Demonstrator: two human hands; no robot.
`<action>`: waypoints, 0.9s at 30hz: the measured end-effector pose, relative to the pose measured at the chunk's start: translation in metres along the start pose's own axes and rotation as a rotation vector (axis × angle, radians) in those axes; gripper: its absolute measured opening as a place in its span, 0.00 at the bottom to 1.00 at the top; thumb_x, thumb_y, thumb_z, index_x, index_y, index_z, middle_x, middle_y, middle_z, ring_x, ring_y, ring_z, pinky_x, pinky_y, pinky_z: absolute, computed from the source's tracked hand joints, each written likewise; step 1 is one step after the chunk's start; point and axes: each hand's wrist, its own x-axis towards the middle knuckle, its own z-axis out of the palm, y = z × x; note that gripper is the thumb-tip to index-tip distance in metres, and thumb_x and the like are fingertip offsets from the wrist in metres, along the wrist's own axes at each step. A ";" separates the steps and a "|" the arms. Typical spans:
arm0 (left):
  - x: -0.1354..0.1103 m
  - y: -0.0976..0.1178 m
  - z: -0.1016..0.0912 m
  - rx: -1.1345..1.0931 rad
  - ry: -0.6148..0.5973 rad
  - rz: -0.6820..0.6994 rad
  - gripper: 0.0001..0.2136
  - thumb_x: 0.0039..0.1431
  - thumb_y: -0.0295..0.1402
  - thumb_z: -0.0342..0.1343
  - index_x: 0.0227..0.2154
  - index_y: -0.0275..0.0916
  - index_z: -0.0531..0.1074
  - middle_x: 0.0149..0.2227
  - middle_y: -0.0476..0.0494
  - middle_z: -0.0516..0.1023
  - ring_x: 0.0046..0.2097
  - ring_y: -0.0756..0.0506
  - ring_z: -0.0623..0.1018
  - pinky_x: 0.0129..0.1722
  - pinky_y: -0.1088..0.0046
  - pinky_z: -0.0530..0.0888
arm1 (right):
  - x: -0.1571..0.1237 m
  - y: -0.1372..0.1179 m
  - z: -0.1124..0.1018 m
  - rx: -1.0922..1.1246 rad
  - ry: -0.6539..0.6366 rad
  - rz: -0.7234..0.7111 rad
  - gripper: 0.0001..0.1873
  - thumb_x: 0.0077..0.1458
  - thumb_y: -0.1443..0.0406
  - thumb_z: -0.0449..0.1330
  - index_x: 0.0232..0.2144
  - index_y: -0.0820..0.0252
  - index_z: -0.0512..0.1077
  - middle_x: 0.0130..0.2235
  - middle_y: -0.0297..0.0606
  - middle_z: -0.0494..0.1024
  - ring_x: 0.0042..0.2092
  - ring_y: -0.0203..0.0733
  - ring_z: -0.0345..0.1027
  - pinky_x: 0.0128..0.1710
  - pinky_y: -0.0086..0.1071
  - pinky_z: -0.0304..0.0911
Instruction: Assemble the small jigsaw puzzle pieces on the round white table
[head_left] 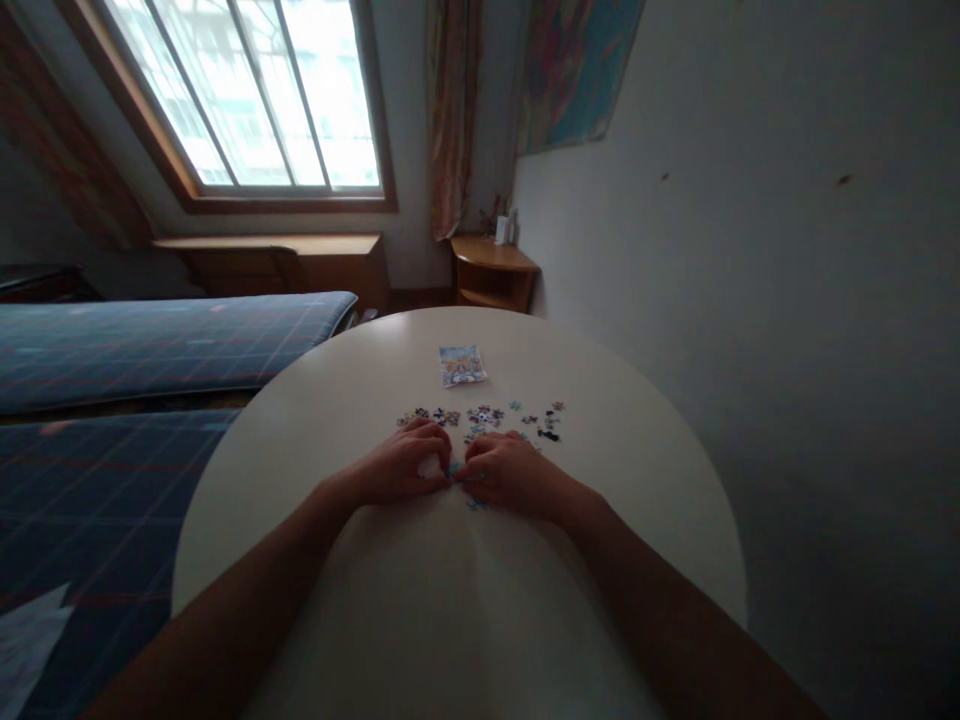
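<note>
Over the round white table [300,420], my left hand [401,463] and my right hand [506,470] meet near the middle. Their fingertips close on light blue jigsaw puzzle pieces [454,469], small and partly hidden by the fingers. Just below my right hand lie more light blue pieces [476,505]. Beyond both hands several loose puzzle pieces [486,414] are scattered, some of them behind the fingers. A dark piece [549,435] rests to the right of my right hand. Farther back lies a small printed picture sheet [462,366].
Left of the table is a bed with blue plaid bedding [150,350]; papers [34,640] lie on it near me. A wooden corner shelf [493,254] and a desk [330,245] stand at the back. On the right is a bare wall [787,300].
</note>
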 end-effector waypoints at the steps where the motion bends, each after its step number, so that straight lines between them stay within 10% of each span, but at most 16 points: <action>1: -0.001 -0.002 -0.001 0.001 0.010 0.001 0.06 0.57 0.36 0.62 0.33 0.41 0.73 0.44 0.45 0.75 0.50 0.43 0.71 0.54 0.64 0.66 | 0.000 -0.001 -0.001 -0.019 -0.007 -0.013 0.09 0.57 0.66 0.62 0.39 0.48 0.81 0.40 0.36 0.80 0.40 0.39 0.71 0.43 0.34 0.56; 9: -0.008 -0.021 -0.017 0.049 0.194 -0.097 0.07 0.62 0.37 0.57 0.37 0.40 0.73 0.44 0.42 0.76 0.49 0.42 0.72 0.52 0.62 0.69 | -0.001 -0.003 -0.008 0.014 -0.028 -0.046 0.09 0.57 0.66 0.63 0.41 0.54 0.79 0.41 0.40 0.80 0.41 0.40 0.72 0.44 0.34 0.62; 15: -0.001 -0.003 -0.007 -0.021 0.061 -0.034 0.08 0.60 0.38 0.60 0.41 0.43 0.76 0.43 0.43 0.77 0.50 0.42 0.73 0.54 0.61 0.68 | -0.012 0.024 -0.022 0.131 0.107 0.071 0.07 0.55 0.71 0.62 0.36 0.58 0.79 0.39 0.40 0.79 0.42 0.40 0.71 0.46 0.33 0.63; 27: 0.004 0.008 0.005 0.064 -0.037 -0.064 0.11 0.60 0.40 0.60 0.43 0.43 0.75 0.43 0.43 0.75 0.48 0.41 0.72 0.54 0.61 0.66 | -0.017 0.021 -0.028 0.148 -0.041 0.157 0.09 0.52 0.65 0.67 0.38 0.57 0.80 0.41 0.39 0.78 0.40 0.40 0.72 0.42 0.32 0.63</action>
